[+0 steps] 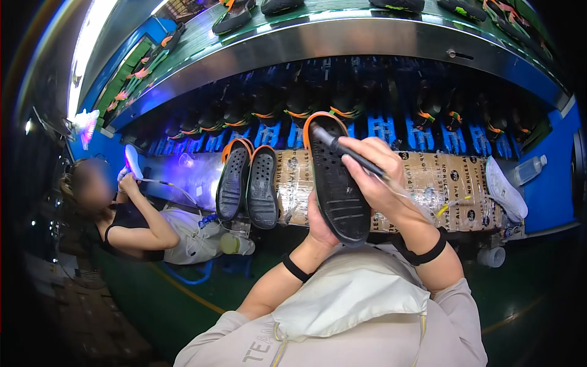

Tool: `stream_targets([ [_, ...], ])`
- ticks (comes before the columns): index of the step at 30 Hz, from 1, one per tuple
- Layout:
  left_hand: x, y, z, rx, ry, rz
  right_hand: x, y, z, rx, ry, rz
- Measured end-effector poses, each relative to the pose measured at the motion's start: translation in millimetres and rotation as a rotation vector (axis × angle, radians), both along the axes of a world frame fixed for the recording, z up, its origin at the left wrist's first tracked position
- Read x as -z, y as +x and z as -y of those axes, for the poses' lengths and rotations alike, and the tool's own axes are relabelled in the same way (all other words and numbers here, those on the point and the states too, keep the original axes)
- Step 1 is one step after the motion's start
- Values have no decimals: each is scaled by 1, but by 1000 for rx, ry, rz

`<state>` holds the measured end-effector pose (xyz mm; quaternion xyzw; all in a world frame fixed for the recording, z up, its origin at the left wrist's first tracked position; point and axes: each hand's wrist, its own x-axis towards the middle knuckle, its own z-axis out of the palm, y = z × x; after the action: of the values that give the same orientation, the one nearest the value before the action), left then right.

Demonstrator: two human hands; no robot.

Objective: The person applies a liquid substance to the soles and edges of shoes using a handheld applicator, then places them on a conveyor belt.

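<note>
My left hand (319,221) grips a black clog-type shoe (341,199) from below near its heel. The footbed faces up, with holes toward the toe and an orange strap round that end. In my right hand (376,166) is a dark-handled brush (359,159), its pale grey tip against the footbed near the toe. A thin clear tube trails from the handle's end. To the left, one black clog (233,183) with an orange strap stands beside another black clog (263,189) on the bench, toes pointing away from me.
The bench (434,183) is covered with printed brown paper. At its right lie a white shoe-shaped piece (506,192) and a clear bottle (531,170). Beyond are blue racks (382,128) of black shoes and a conveyor (342,30). A co-worker (137,214) at left holds a white sole (132,161).
</note>
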<state>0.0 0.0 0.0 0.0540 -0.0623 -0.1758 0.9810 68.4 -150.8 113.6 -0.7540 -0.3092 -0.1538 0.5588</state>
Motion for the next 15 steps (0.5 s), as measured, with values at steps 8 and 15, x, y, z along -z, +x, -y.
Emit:
stream_targets([
  [8, -21, 7, -6, -112, 210, 22, -9, -5, -4, 16, -50, 221],
  [15, -16, 6, -6, -187, 376, 1, -14, -14, 3, -261, -159, 198],
])
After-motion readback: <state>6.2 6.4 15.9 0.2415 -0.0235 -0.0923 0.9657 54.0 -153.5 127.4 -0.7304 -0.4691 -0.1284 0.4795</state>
